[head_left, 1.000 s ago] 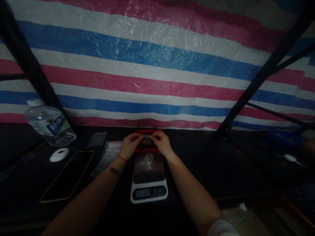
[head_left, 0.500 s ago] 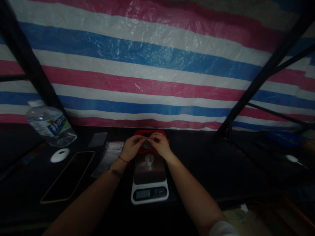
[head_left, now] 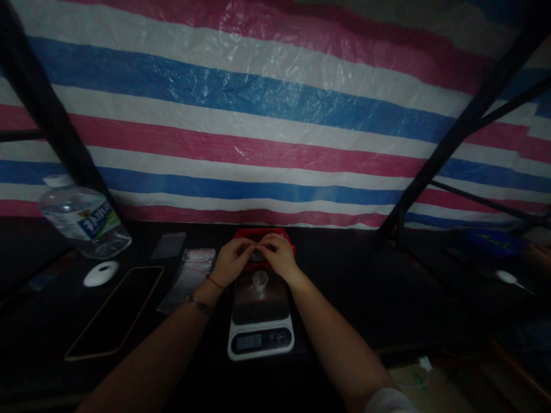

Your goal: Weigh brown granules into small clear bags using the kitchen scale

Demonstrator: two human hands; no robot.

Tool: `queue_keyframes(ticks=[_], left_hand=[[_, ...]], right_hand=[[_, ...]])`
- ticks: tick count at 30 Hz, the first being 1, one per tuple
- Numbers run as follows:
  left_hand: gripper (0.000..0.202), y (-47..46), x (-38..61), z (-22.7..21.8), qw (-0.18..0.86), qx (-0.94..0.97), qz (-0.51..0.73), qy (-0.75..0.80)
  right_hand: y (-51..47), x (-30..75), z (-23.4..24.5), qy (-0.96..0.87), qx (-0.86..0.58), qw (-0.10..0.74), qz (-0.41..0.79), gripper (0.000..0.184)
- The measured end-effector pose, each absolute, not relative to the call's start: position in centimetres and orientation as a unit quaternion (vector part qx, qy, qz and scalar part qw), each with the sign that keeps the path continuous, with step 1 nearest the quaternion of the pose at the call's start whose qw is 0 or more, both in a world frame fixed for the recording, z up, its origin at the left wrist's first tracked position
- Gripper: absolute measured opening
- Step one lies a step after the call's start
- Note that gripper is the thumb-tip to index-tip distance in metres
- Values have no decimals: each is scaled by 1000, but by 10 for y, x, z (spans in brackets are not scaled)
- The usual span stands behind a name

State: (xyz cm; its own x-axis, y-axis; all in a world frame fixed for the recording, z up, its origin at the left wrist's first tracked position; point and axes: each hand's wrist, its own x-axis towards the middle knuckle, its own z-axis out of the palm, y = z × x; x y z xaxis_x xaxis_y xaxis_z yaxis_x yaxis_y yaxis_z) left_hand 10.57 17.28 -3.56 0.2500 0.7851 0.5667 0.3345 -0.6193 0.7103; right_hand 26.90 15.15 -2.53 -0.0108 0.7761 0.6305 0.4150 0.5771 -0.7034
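Note:
My left hand (head_left: pixel 235 258) and my right hand (head_left: pixel 278 255) meet fingertip to fingertip over a red container (head_left: pixel 287 234) at the back of the table. The fingers of both are pinched together; whatever lies between them is too small and dark to make out. Just in front, a white digital kitchen scale (head_left: pixel 261 347) with a metal plate sits between my forearms. A small clear cup (head_left: pixel 260 281) stands on the plate. The red container's contents are mostly hidden by my hands.
Left of my hands lie clear zip bags (head_left: pixel 189 275) and a single bag (head_left: pixel 169 245). Farther left are a phone (head_left: pixel 116 312), a white oval object (head_left: pixel 101 274) and a large plastic bottle (head_left: pixel 86 218). Dark metal posts (head_left: pixel 430 166) flank a striped tarp (head_left: pixel 258 132).
My fingertips have shifted slightly and remain pinched together over the red container. The whole view has moved a little; the scale and cup stay in place.

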Motion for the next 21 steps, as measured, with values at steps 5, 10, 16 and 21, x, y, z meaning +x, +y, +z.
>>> queue_keyframes(ticks=[5, 10, 16, 21], left_hand=[[25, 171, 103, -32, 194, 776, 491, 344], [24, 175, 100, -36, 181, 770, 509, 341], [22, 180, 98, -42, 178, 740, 547, 349], [23, 177, 100, -42, 184, 729, 566, 339]], right_hand=[[150, 269, -23, -682, -428, 570, 162, 8], [150, 270, -20, -669, -428, 585, 162, 8], [154, 274, -22, -637, -434, 615, 163, 10], [155, 269, -29, -653, -394, 608, 219, 10]])
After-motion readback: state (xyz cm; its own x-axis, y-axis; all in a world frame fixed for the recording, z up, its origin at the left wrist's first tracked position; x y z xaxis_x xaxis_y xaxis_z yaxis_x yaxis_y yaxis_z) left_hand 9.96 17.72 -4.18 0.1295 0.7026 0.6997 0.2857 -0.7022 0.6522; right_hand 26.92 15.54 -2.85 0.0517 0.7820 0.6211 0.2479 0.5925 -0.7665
